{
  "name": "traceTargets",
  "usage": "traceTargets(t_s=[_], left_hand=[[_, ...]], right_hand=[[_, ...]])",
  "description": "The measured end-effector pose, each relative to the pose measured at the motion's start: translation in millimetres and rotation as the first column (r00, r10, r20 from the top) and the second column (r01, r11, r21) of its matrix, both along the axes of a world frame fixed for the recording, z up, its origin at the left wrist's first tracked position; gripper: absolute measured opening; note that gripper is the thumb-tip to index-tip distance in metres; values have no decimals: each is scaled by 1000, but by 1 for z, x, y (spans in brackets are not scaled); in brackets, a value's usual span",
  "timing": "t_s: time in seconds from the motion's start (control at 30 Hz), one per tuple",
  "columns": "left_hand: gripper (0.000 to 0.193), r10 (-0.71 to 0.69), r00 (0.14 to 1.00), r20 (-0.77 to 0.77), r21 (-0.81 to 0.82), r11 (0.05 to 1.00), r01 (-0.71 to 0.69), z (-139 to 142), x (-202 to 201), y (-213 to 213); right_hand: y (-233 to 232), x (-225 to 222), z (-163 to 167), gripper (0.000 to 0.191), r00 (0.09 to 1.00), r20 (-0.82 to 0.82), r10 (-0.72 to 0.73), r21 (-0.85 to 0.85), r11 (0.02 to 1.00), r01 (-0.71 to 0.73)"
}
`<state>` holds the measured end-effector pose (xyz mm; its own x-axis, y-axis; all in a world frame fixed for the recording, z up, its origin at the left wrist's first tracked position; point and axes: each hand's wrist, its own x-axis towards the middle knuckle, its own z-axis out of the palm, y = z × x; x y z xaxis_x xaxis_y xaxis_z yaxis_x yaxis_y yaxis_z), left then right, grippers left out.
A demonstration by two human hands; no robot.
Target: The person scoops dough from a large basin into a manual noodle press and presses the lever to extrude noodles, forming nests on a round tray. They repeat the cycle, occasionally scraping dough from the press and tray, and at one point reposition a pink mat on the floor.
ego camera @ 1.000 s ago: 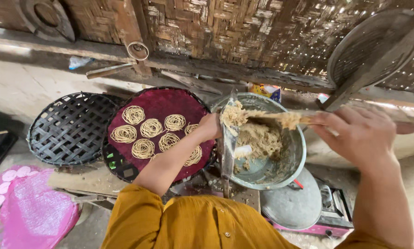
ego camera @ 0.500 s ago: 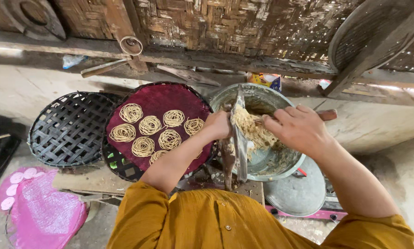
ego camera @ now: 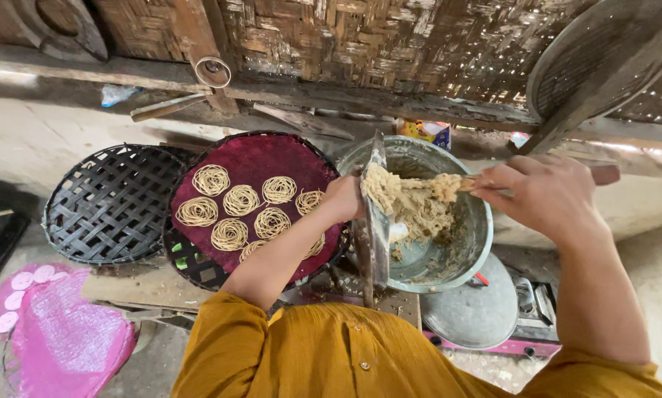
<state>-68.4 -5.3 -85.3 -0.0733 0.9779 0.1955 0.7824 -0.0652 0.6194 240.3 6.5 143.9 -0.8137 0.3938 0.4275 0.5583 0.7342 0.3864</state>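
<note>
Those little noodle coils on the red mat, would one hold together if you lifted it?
Probably not well. Each noodle coil is a loose spiral of thin strands lying flat on the red mat, so it would likely sag or break apart if pinched. It looks light, and freshly pressed from dough like that in the metal bowl, so perhaps soft and sticky.

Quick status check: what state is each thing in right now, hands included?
Left hand: gripping the metal press.
Right hand: holding a wooden stick in dough.
Metal bowl: tilted, partly filled.
Maroon tray: carries noodle coils.
Black basket: empty.
</note>
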Motion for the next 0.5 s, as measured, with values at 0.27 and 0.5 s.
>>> traceTargets(t_s=[0.27,0.5], left_hand=[[35,-15,999,28,-126,992,19,7,9,-5],[38,91,996,-2,-131,987,-91,-9,-24,4]], right_hand=[[-16,-49,-38,19,952,176,250,135,952,-275],[-9,16,6,34,975,9,-224,-60,973,224]])
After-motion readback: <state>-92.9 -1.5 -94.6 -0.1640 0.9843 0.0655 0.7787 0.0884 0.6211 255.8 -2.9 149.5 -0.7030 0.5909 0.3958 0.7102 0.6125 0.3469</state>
